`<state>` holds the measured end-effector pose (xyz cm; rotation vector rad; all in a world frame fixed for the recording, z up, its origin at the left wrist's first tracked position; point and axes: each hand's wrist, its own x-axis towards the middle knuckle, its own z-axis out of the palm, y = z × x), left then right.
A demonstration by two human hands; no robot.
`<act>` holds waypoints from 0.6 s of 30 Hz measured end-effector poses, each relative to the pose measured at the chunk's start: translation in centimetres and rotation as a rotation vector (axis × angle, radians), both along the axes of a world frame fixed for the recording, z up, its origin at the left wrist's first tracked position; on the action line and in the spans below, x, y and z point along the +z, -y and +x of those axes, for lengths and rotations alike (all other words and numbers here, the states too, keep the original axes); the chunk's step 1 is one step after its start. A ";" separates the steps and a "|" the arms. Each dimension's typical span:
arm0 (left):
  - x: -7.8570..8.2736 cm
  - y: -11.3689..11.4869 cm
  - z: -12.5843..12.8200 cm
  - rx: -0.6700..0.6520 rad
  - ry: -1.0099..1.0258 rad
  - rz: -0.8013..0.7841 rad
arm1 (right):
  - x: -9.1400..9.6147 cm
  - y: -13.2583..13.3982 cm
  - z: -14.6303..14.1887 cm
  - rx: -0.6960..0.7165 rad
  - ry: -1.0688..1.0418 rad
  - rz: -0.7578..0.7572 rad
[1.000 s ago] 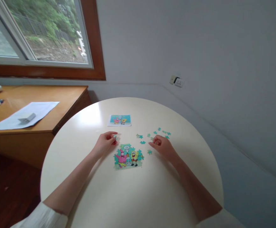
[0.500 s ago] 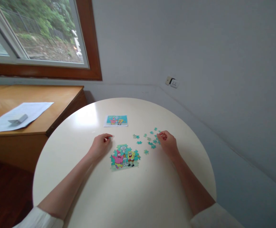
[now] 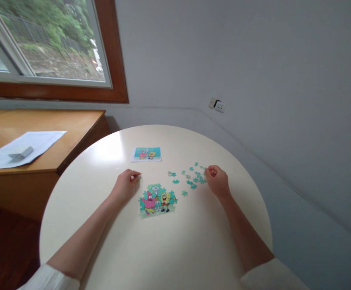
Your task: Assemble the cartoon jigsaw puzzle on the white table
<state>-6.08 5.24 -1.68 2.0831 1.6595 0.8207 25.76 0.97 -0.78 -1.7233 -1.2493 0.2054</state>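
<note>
A partly assembled cartoon jigsaw puzzle (image 3: 157, 200) lies on the round cream table (image 3: 151, 249). My left hand (image 3: 125, 184) rests on the table just left of the puzzle, fingers pinched on a small teal puzzle piece. My right hand (image 3: 217, 180) sits curled at the right end of several loose teal pieces (image 3: 190, 177), fingers closed; what they hold is hidden. A small reference picture card (image 3: 146, 153) lies farther back on the table.
A wooden desk (image 3: 42, 157) stands to the left with a paper sheet (image 3: 24, 148) and a small grey object on it. A window is above it. Grey walls with a socket (image 3: 217, 105) close in behind and to the right.
My right hand has moved right, from beside the puzzle to the far side of the loose pieces. My left hand has drawn slightly left. The view has shifted.
</note>
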 end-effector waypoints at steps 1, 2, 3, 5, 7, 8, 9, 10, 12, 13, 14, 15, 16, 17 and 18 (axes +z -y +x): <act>-0.1 0.0 0.0 0.000 0.002 0.004 | 0.1 0.0 0.1 -0.006 -0.008 0.005; -0.2 0.0 -0.1 0.001 0.005 0.012 | 0.1 0.0 0.1 -0.013 -0.013 0.011; -0.3 -0.1 -0.1 0.004 0.008 0.019 | 0.2 0.0 0.2 -0.019 -0.016 0.017; -0.5 -0.1 -0.2 0.013 0.009 0.033 | 0.3 0.0 0.3 -0.033 -0.018 0.030; -0.6 -0.1 -0.3 0.025 0.004 0.044 | 0.3 0.0 0.3 -0.046 -0.026 0.038; -0.6 -0.2 -0.3 0.030 0.002 0.050 | 0.3 0.1 0.3 -0.052 -0.036 0.039; -0.6 -0.2 -0.4 0.035 0.000 0.055 | 0.3 0.1 0.4 -0.059 -0.047 0.040; -0.5 -0.1 -0.4 0.038 -0.002 0.061 | 0.3 0.1 0.4 -0.064 -0.060 0.042; -0.4 -0.1 -0.4 0.040 -0.007 0.070 | 0.2 0.1 0.6 -0.076 -0.082 0.050; -0.3 -0.1 -0.3 0.041 -0.010 0.072 | 0.1 0.0 0.7 -0.082 -0.091 0.058; -0.2 0.0 -0.3 0.043 -0.013 0.072 | 0.1 0.0 0.8 -0.087 -0.096 0.066; -0.1 0.0 -0.3 0.045 -0.016 0.070 | 0.1 0.0 1.0 -0.090 -0.097 0.074; -0.1 0.1 -0.3 0.049 -0.019 0.068 | 0.0 0.0 1.1 -0.092 -0.093 0.081; 0.0 0.1 -0.3 0.052 -0.021 0.066 | 0.0 0.0 1.2 -0.093 -0.085 0.087; 0.0 0.1 -0.3 0.057 -0.024 0.065 | -0.1 -0.1 1.4 -0.091 -0.076 0.092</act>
